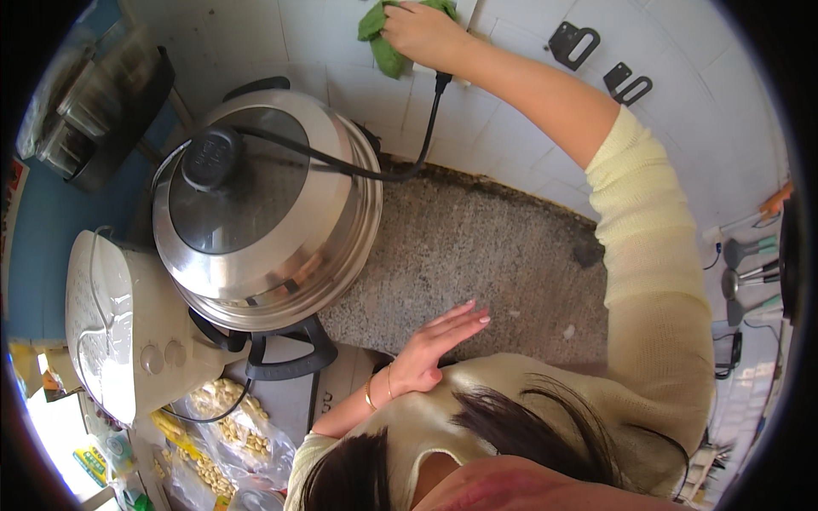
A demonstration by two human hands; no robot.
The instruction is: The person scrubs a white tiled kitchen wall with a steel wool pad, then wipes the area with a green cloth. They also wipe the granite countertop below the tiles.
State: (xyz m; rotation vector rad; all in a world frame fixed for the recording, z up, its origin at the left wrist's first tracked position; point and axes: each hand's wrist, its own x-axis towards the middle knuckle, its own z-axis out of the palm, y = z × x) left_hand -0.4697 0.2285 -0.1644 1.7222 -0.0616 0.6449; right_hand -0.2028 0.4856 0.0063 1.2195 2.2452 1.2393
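Observation:
My right hand [422, 32] presses a green cloth [388, 56] against the white tiled wall at the top, close to a black plug [442, 79] in a wall socket. My left hand [434, 348] holds nothing, its fingers extended above the near edge of the speckled stone counter [473, 255]. To the left stands a large steel pot [319, 255] with a domed lid of steel and dark glass [255, 198]. A black power cord [383, 174] runs from the plug across the pot's lid.
A cream appliance with two knobs [163, 345] and a plastic cover stands at left. Bags of peanuts [233, 415] lie below the pot. A black rack [121, 134] holds clear containers. Black metal brackets [573, 46] are fixed on the wall; ladles and spatulas [744, 281] hang at right.

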